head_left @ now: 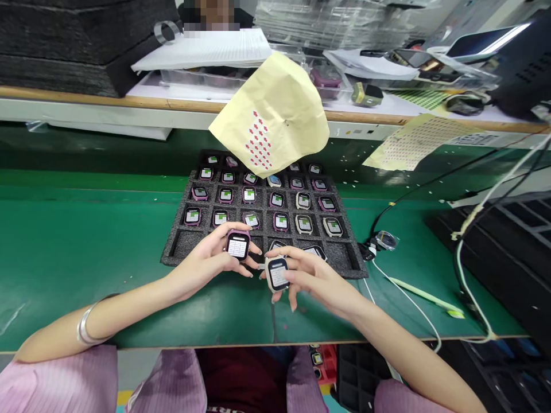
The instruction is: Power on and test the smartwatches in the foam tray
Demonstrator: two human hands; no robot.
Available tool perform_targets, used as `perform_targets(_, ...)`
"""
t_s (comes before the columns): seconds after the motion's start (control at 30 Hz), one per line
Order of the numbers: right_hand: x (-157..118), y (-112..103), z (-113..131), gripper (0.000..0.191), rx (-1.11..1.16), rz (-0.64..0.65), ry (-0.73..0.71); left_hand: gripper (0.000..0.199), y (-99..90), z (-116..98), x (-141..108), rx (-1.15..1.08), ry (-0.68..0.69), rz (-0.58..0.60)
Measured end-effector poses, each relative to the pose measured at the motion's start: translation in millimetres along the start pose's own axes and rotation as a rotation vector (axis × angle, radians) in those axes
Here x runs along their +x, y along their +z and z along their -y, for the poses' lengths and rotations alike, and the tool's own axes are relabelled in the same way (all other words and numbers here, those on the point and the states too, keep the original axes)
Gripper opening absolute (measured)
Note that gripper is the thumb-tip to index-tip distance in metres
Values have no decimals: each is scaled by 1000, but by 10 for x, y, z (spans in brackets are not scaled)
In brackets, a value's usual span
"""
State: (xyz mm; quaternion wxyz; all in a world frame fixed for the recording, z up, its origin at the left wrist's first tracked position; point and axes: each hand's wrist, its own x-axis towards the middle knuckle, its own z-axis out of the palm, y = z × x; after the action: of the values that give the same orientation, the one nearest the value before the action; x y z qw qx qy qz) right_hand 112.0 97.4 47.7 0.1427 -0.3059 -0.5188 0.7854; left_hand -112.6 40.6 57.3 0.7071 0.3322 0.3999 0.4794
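In my left hand (210, 252) is a purple smartwatch case (237, 245), its lit screen showing a white grid. My right hand (307, 274) grips a cream smartwatch case (276, 273), thumb on its lit screen. Both are held side by side over the front edge of a black foam tray (181, 244). Purple and cream watch cases fill many of the tray's compartments, among them a cream watch (333, 226) and a purple watch (192, 216). Most of their screens show white and green. Two more watches lie partly hidden behind my right hand.
A yellow sticker sheet (275, 115) with red arrows hangs from the shelf edge (172, 104) over the tray's back. To the right on the green table (86, 229) lie a pale green stick (426, 296), white cables and a small round wrapped item (386, 240). Black trays (508, 241) stand far right.
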Motion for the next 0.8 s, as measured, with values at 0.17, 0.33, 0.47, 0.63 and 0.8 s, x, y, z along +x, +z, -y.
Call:
perform_targets(0.17,-23,51,-12,33,-21,-131,-137,46,-7,37,7,-29,-18,21)
perform_targets(0.33,16,85,-48,26,-139,-259,-197,37,-30,102,29,20,-14,48)
perform_targets(0.47,23,90,-46,28,-129,-257,-228,35,-38,124,38,45,6,60)
perform_targets(0.63,-16,82,-13,33,-103,-232,-262,34,-43,128,46,29,36,75)
perform_targets(0.8,-41,93,6,30,-115,-246,-274,27,-28,109,54,44,76,74)
